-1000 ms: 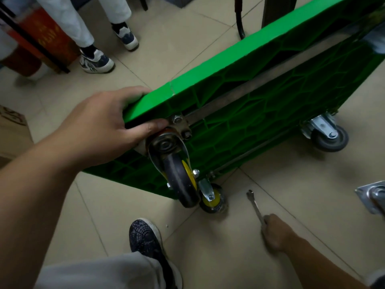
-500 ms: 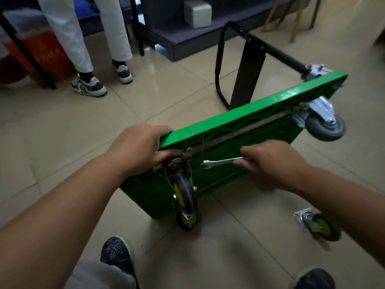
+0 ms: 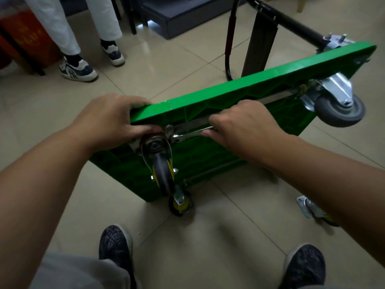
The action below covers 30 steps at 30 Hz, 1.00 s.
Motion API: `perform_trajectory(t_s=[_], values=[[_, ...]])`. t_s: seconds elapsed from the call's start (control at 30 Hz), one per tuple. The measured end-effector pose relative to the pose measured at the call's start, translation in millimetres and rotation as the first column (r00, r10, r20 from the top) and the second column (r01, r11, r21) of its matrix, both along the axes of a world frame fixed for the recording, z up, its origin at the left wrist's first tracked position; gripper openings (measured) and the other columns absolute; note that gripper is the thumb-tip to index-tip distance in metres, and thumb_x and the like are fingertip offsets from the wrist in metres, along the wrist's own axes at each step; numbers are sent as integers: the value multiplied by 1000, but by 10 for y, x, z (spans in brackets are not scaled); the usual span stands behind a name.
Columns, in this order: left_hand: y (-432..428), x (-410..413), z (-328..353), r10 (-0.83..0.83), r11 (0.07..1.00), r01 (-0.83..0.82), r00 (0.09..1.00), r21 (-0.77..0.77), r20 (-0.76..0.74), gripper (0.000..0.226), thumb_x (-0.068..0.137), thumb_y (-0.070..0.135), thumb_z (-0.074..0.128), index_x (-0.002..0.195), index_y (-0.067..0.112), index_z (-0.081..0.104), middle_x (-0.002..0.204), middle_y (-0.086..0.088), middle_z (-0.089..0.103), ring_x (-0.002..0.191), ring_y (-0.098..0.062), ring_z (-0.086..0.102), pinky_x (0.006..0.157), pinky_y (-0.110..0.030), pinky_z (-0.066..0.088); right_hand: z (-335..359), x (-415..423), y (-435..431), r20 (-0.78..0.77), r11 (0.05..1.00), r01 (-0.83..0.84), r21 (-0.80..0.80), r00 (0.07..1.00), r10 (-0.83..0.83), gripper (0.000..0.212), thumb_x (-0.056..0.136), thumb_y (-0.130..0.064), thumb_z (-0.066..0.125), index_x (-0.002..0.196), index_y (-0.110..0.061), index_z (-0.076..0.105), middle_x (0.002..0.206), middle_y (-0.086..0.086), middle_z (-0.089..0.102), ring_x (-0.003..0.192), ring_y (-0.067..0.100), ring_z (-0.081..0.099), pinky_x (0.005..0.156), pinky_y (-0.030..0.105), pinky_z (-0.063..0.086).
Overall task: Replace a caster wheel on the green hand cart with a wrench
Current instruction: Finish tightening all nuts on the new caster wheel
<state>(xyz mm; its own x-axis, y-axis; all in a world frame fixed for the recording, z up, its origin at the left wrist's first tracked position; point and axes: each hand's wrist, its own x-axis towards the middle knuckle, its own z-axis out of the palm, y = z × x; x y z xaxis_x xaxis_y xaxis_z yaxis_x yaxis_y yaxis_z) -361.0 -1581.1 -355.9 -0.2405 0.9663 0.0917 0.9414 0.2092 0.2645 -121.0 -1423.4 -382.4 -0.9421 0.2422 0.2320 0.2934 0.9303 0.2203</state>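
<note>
Wrench (image 3: 194, 133) reached caster mount (image 3: 155, 146), gripped by right hand (image 3: 245, 128), left hand (image 3: 110, 119) grips cart edge (image 3: 250, 88)

A single wide-angle head view looks forward and down onto the cart (image 3: 239, 94) from close above; its far end seems blurred.

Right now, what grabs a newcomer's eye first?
The green cart stands tipped on edge mid-frame, wheels toward the camera. The left hand grips its near corner; the right hand holds a wrench at the caster mounted there. A loose caster lies on the floor, right.
</note>
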Motion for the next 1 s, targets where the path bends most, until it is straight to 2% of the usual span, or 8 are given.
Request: perform_trajectory(t_s=[0.1, 0.2, 0.43, 0.5, 0.6, 0.7, 0.87, 1.0], values=[[2, -7, -9, -10, 1000, 10, 1000, -2, 5, 77, 69, 79, 49, 129, 35, 67, 100, 3, 76, 81, -23, 66, 71, -44, 55, 14, -57, 8, 5, 1000, 9, -16, 1000, -9, 38, 98, -49, 53, 71, -23, 49, 64, 7, 65, 56, 29, 58, 57, 31, 34], [3, -5, -19, -15, 1000, 15, 1000, 4, -2, 76, 71, 80, 49, 129, 35, 67, 100, 2, 76, 81, -24, 66, 71, -44, 55, 66, -79, 18, 41, 999, 15, -38, 999, -14, 36, 100, -53, 45, 77, -26, 46, 78, 8, 69, 71, 31, 64, 63, 34, 38], [-17, 23, -31, -10, 1000, 10, 1000, 12, -17, 76, 72, 80, 49, 130, 34, 66, 99, 0, 75, 80, -25, 65, 70, -43, 54, 44, -82, -41, 72, 1000, 27, 8, 997, -28, 38, 101, -54, 42, 82, -24, 56, 69, 0, 50, 62, 24, 45, 64, 33, 34], [-25, 22, -39, -13, 1000, 14, 1000, 16, -24, 73, 79, 83, 53, 131, 34, 65, 100, 0, 75, 80, -25, 64, 69, -42, 53, 13, -109, -62, 91, 1000, 24, 12, 996, -25, 38, 103, -53, 38, 84, -24, 55, 71, 0, 51, 66, 25, 53, 65, 33, 32], [-26, 32, -43, -7, 1000, 8, 999, 12, -32, 58, 84, 69, 66, 130, 34, 66, 100, 2, 75, 81, -24, 65, 68, -39, 51, -126, -108, -105, 104, 999, 49, -3, 993, -49, 38, 105, -52, 32, 80, -26, 46, 72, -1, 56, 75, 26, 66, 65, 33, 31], [-28, 50, -40, -5, 1000, 6, 999, 16, -34, 53, 83, 62, 69, 128, 34, 67, 99, 3, 76, 81, -24, 66, 68, -40, 51, -405, -74, -63, 71, 995, 95, 21, 993, -96, 41, 105, -51, 29, 77, -24, 43, 72, 1, 63, 64, 25, 60, 60, 33, 33], [-45, 42, -55, 7, 1000, -7, 999, 5, -34, 53, 82, 64, 67, 128, 38, 64, 94, 6, 75, 79, -22, 65, 67, -41, 52, -765, -34, 130, -121, 995, 91, 49, 989, -85, 56, 100, -52, 28, 60, -19, 50, 49, 2, 48, 44, 18, 29, 49, 26, 31], [-40, 50, -51, 9, 1000, -9, 1000, 2, -19, 53, 84, 60, 68, 132, 37, 64, 96, 6, 75, 78, -20, 64, 66, -38, 50, -896, -5, 242, -172, 994, 102, 32, 980, -95, 61, 98, -57, 27, 56, -19, 52, 47, 3, 50, 40, 19, 36, 48, 25, 32]])
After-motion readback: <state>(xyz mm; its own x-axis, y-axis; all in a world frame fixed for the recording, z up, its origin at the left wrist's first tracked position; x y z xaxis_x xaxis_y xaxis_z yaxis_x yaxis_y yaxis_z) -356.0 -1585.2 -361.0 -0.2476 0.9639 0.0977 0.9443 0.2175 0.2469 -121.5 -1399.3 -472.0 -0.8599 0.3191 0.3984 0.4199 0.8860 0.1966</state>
